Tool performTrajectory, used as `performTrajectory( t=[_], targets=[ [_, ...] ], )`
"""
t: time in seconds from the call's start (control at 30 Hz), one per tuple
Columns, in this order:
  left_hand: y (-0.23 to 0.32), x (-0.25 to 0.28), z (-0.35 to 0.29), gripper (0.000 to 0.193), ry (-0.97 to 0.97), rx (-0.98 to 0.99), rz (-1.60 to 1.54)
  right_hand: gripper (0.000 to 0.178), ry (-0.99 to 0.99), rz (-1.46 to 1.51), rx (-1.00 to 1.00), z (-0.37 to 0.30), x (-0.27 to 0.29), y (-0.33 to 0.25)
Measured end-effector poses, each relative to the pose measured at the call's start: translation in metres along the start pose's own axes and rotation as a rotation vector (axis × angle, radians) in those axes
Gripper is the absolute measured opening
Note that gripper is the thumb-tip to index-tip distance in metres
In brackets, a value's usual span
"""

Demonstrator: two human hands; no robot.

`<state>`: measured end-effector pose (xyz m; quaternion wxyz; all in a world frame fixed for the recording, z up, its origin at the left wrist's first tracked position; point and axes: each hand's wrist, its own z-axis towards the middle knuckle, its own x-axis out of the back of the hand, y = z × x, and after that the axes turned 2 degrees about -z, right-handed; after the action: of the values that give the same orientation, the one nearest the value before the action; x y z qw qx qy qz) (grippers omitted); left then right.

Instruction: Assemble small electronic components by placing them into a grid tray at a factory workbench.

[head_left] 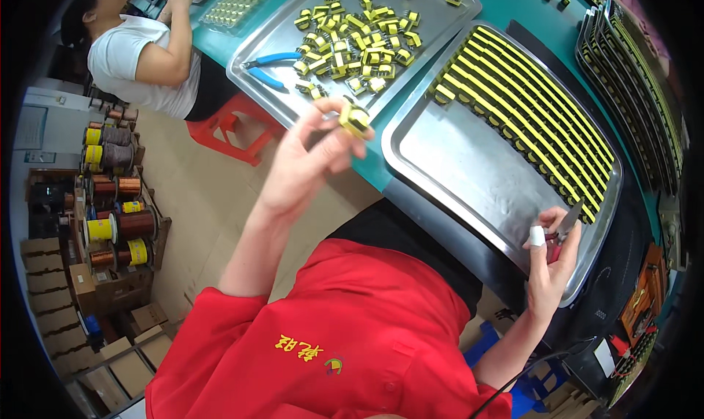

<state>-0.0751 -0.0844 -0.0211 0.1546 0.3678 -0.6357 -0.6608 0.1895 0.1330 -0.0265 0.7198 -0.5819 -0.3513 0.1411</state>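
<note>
My left hand (pixel 299 166) is raised in front of the left tray and pinches one small transformer (pixel 355 120) with yellow tape around it. Beyond it, a loose heap of similar yellow-and-black transformers (pixel 341 56) lies in the left metal tray (pixel 264 38). Blue-handled pliers (pixel 271 68) rest at that tray's near left side. Over the near right part of the second metal tray (pixel 455 162), my right hand (pixel 546 272) is closed around a red-handled tool (pixel 568 219) with a pointed metal tip. White wrapping covers one fingertip. Tight rows of transformers (pixel 532 111) fill the tray's far side.
Stacked trays (pixel 631 89) of parts stand at the right on the green table (pixel 524 1). A co-worker (pixel 143 60) sits at the far left by a red stool (pixel 235 129). Wire spools (pixel 121 228) and cardboard boxes (pixel 117 360) line the left floor.
</note>
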Motion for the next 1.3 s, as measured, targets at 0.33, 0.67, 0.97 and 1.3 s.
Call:
performTrajectory(
  t=[0.33, 0.67, 0.97, 1.3],
  targets=[
    [-0.03, -0.054, -0.009, 0.042, -0.301, 0.146, -0.374, 0.011, -0.2, -0.203, -0.066, 0.004, -0.009, -0.011],
    [-0.025, -0.065, -0.012, 0.041, -0.262, 0.203, -0.335, 0.022, -0.173, -0.276, -0.005, 0.003, -0.013, -0.012],
    [-0.014, -0.07, -0.02, 0.042, -0.243, 0.216, -0.154, 0.033, 0.111, -0.442, 0.278, -0.014, -0.023, -0.008],
    [0.0, -0.084, -0.03, 0.034, -0.29, 0.296, 0.009, 0.049, -0.05, -0.67, 0.572, -0.011, -0.049, -0.03]
  ],
)
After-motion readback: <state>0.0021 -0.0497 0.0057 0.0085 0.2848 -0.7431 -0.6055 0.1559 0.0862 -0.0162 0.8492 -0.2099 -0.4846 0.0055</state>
